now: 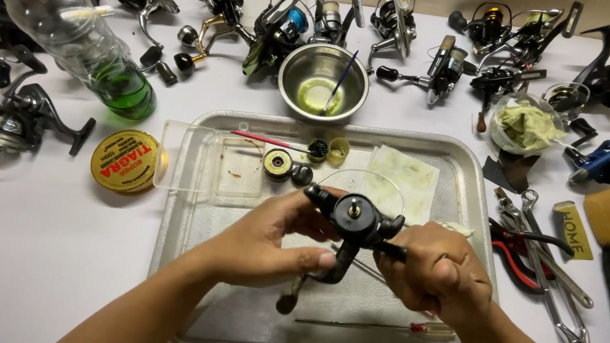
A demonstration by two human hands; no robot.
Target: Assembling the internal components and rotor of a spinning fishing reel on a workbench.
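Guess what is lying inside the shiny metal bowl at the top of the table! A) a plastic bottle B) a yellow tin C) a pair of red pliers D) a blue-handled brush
D: the blue-handled brush leans in the steel bowl, its tip in the yellowish liquid at the bottom.

Bowl [323, 82] behind tray [467, 164]

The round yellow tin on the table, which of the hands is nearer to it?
Left. The left hand is right of and below the yellow tin; the right hand is farther right, beyond the black reel.
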